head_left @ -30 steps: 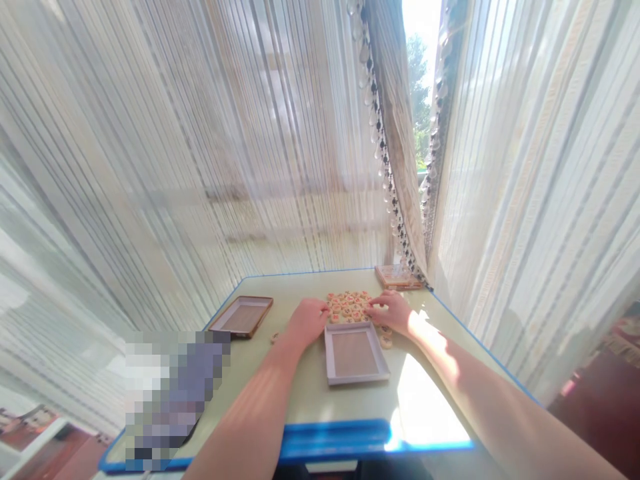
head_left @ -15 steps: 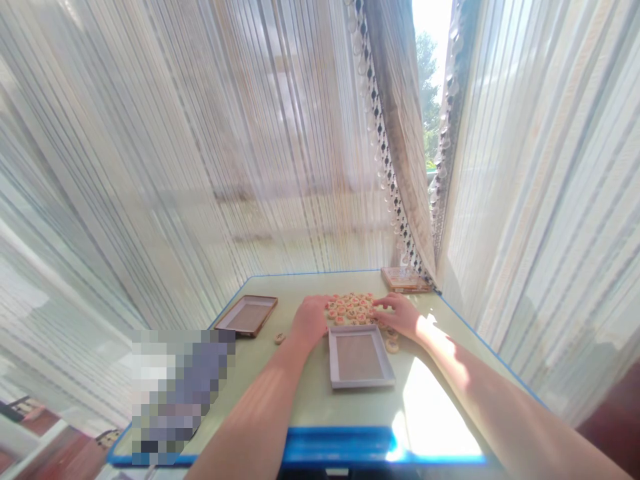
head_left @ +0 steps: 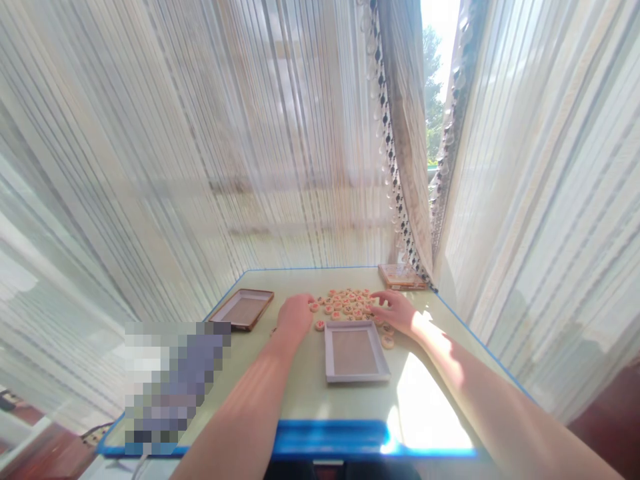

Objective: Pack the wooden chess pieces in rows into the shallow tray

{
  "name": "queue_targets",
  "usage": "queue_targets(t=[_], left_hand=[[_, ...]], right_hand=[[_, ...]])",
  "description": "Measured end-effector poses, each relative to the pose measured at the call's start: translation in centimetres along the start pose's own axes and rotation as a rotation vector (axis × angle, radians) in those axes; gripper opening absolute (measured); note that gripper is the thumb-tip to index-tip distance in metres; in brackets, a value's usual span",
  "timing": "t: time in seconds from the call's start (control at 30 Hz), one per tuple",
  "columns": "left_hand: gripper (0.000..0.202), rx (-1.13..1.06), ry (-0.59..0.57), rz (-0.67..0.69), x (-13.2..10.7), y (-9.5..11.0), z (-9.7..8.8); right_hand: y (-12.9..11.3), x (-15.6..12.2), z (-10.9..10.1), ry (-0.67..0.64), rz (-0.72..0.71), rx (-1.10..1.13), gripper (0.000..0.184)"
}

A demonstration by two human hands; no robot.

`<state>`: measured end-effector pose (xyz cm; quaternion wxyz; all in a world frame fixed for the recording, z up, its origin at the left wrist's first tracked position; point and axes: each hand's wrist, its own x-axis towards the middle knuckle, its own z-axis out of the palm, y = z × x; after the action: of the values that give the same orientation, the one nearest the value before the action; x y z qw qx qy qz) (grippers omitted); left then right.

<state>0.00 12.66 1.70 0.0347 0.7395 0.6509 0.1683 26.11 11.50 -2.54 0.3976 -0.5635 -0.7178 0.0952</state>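
Round wooden chess pieces (head_left: 349,308) with red and dark markings lie in a loose cluster at mid-table, several of them apart at its left side. At that left end is my left hand (head_left: 296,315), back upward, its fingers reaching toward the nearest pieces; its thumb is hidden. My right hand (head_left: 397,312) is at the cluster's right edge, thumb and fingers apart, with no piece visibly gripped. Just in front of the cluster sits a shallow white box tray (head_left: 357,381). A few pieces (head_left: 387,341) lie between the tray and my right wrist.
A brown-rimmed shallow tray (head_left: 255,323) rests at the left of the pale green table (head_left: 305,400), which has a blue edge. A flat box (head_left: 403,277) lies at the far right corner. Stringed curtains (head_left: 300,167) hang beyond the table. A pixelated patch covers the left front.
My left hand has shifted left, away from the main cluster, and more pieces show spread out beside it. The right hand stays near the cluster's right edge. The view has tilted slightly.
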Motion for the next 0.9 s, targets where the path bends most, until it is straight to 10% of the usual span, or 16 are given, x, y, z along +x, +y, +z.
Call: queue_targets(t=[0.5,0.9], left_hand=[[0.027,0.069,-0.026,0.019,0.2,0.4,0.8],[0.011,-0.195,0.108,0.106,-0.3,1.1,0.0]], right_hand=[[-0.4,-0.1,-0.3,-0.017,0.017,-0.022,0.030],[-3.6,-1.5,0.4,-0.211,-0.326,-0.030,0.016]])
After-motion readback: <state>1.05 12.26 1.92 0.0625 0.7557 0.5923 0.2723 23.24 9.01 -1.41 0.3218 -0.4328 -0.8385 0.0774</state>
